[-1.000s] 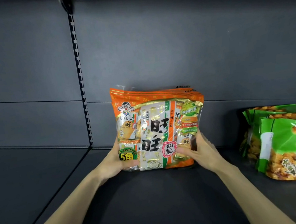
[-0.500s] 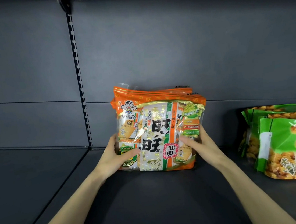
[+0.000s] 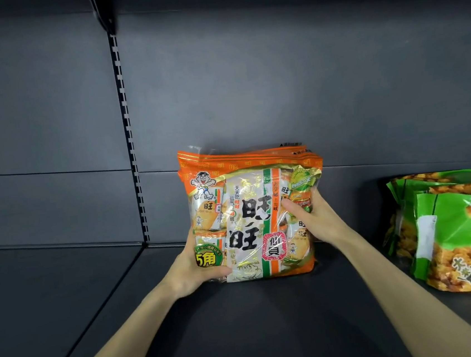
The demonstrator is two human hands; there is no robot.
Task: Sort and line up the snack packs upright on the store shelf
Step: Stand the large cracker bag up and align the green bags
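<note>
1. Orange rice-cracker pack (image 3: 250, 220) stands upright on the dark shelf deck (image 3: 245, 337), centre of view. Its print faces out and its long axis is vertical. Top seams of the rear orange packs (image 3: 298, 150) show just behind it, between it and the back panel (image 3: 275, 72).
2. Left hand (image 3: 193, 273) grips the pack's lower left corner. The thumb is on the front by the green price badge; the fingers are hidden behind.
3. Right hand (image 3: 317, 222) grips the right edge higher up, about mid-height. The thumb lies across the front film; the fingers wrap out of sight.
4. Key relation: the pack sits directly between the two hands, straight ahead of both. The grips are staggered, left low and right high, so either could correct a lean. The bottom edge looks to touch the deck, but shadow leaves that uncertain.
5. Judgement: this pack is being squared against those behind. The next move calls for a push back until flush, then a release without it tipping forward.
6. Green snack packs (image 3: 460, 230) lean in a loose row well apart to the right, nearer the right hand. They probably need uprighting.
</note>
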